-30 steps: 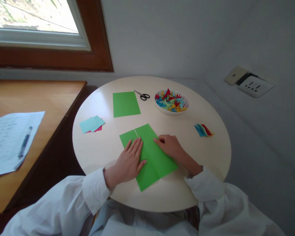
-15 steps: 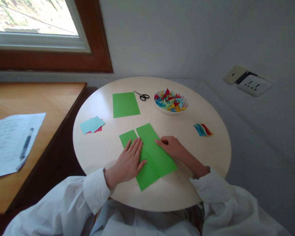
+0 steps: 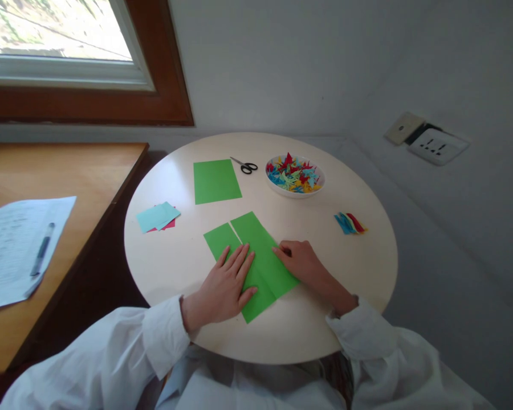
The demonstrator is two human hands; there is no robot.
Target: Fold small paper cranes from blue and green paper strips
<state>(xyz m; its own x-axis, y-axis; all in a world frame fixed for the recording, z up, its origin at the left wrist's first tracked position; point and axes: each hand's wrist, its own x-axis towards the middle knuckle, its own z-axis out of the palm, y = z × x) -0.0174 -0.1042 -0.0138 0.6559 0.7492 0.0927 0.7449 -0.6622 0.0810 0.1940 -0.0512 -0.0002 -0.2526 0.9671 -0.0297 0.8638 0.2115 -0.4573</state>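
Touching green paper [image 3: 263,259], both hands [image 3: 223,290] have shifted slightly.

A brown-framed window [image 3: 168,68] at far left lets daylight onto a pale wall [image 3: 282,68]; a wooden desk [image 3: 89,171] stands left of a round white table [image 3: 325,324].

left hand [image 3: 222,285] flat on green paper [image 3: 263,256]; right hand [image 3: 301,262] at its edge.

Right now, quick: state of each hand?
Left hand: open, pressed flat on the green paper.
Right hand: fingers curled, at that paper's right edge; can't tell whether it grips.
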